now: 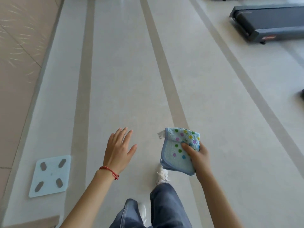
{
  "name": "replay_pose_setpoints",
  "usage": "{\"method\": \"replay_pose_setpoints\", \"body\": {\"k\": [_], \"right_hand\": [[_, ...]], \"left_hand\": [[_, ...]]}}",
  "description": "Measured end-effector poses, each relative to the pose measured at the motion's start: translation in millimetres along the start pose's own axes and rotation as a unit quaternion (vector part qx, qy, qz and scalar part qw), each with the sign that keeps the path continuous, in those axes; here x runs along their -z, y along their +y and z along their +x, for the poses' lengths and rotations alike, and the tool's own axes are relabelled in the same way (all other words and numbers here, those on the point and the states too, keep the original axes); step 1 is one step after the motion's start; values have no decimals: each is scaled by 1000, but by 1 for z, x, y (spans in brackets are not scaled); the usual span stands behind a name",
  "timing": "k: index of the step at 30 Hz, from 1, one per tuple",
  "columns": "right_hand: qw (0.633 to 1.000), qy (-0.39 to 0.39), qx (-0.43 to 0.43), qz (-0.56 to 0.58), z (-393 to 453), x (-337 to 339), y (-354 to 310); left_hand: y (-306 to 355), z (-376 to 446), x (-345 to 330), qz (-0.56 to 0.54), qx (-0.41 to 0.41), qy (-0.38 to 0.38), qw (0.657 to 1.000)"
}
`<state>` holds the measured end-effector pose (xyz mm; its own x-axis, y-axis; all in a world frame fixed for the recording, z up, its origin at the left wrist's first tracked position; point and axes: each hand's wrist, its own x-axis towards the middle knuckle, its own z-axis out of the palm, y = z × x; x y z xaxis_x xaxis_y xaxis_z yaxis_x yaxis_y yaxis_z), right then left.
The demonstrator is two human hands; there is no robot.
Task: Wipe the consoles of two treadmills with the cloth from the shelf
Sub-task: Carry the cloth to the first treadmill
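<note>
My right hand (198, 157) grips a folded light-blue cloth (176, 153) with coloured dots and a darker blue border, held at waist height over the floor. My left hand (118, 150) hovers beside it, palm down, fingers spread, holding nothing; a red cord sits on its wrist. The rear end of a dark treadmill (269, 23) lies on the floor at the far upper right, well away from both hands. Its console is out of view.
A pale glass bathroom scale (51, 176) lies on the floor at the lower left. The grey floor has darker stripes running ahead. My legs in blue jeans and white shoes (162, 175) show at the bottom. Another dark object edge shows at the right border.
</note>
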<state>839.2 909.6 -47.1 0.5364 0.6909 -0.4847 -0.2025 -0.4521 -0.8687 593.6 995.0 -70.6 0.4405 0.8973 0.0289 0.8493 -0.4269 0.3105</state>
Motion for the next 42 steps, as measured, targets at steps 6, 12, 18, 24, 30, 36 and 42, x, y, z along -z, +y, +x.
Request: {"method": "replay_pose_setpoints", "body": {"k": [6, 12, 18, 24, 30, 36, 42], "right_hand": [[1000, -18, 12, -2, 150, -7, -77], [999, -27, 37, -21, 282, -12, -184], [999, -23, 44, 5, 397, -38, -258], [999, -10, 40, 20, 535, -82, -325], [999, 13, 33, 28, 662, -120, -414], [999, 21, 33, 30, 770, -141, -483], [999, 6, 33, 23, 900, -160, -544]], "left_hand": [[16, 170, -21, 3, -4, 1, 1000], [38, 328, -7, 4, -2, 9, 1000], [33, 467, 0, 7, -10, 30, 999], [13, 636, -12, 2, -32, 18, 999], [9, 811, 3, 12, -83, 15, 996], [10, 950, 8, 6, -82, 18, 996], [7, 1078, -12, 6, -49, 13, 999]]}}
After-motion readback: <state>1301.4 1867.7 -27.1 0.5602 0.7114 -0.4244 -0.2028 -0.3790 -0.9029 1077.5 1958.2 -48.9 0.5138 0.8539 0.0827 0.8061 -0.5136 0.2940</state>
